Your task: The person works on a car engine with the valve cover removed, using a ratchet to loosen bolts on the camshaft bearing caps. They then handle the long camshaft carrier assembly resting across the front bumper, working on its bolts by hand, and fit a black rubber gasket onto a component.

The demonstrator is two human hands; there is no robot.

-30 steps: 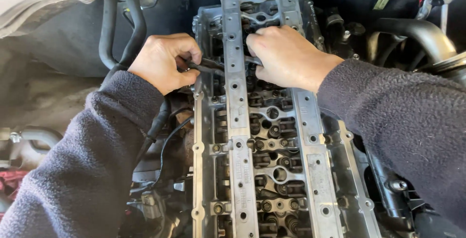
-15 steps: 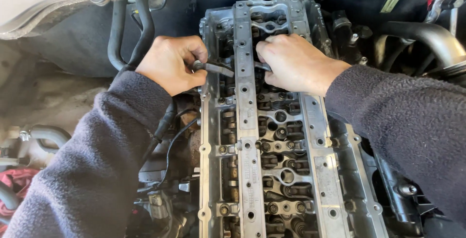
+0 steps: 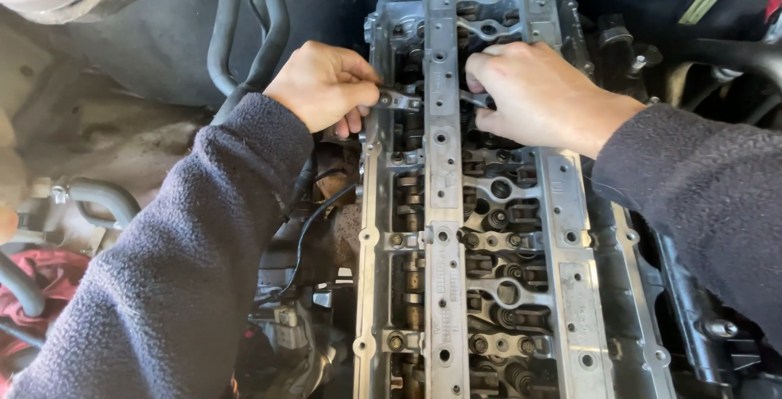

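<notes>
An open engine cylinder head (image 3: 444,228) of bare grey metal runs up the middle of the head view, with bolts, rocker parts and cam bearings exposed. My left hand (image 3: 326,85) grips the end of a metal wrench (image 3: 401,100) at the head's upper left edge. The wrench reaches right under the long centre rail. My right hand (image 3: 542,94) rests on the upper right of the head, its fingers curled down onto a part by the rail; what they pinch is hidden. Both arms wear dark fleece sleeves.
Black rubber hoses (image 3: 244,32) curve down behind my left hand. A thin black cable (image 3: 309,228) loops beside the head's left flank. A red rag (image 3: 49,285) lies at the far left. More hoses and brackets (image 3: 717,57) crowd the right side.
The view has shifted, so the engine and both hands sit further right and slightly lower. Both hands stay at the same spot on the head, the left still on the wrench.
</notes>
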